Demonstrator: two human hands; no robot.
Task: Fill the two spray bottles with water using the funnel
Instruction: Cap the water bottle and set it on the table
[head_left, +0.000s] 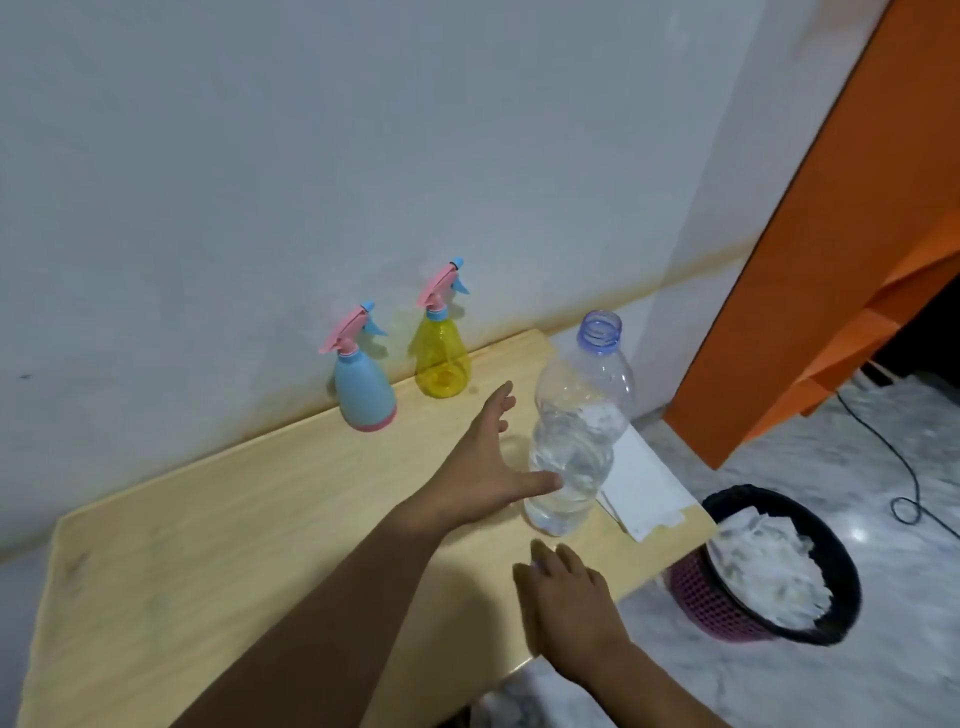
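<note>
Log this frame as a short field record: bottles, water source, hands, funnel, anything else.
spray bottles: blue and yellow, upright by the wall, heads on
water bottle: uncapped, part full, upright on table
left hand: open, thumb at the water bottle
right hand: flat on table edge
funnel: not visible
other: white paper, bin on floor

I'm seeing a pale stained wall (260, 156), light wood desk (208, 545) against it, grey marbled floor (857, 467), orange cabinet (831, 286) right, black-rimmed wastebasket (769, 618) beside the desk

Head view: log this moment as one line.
left hand: open, thumb against water bottle | right hand: open on table | spray bottles: capped, by wall | funnel: not seen
</note>
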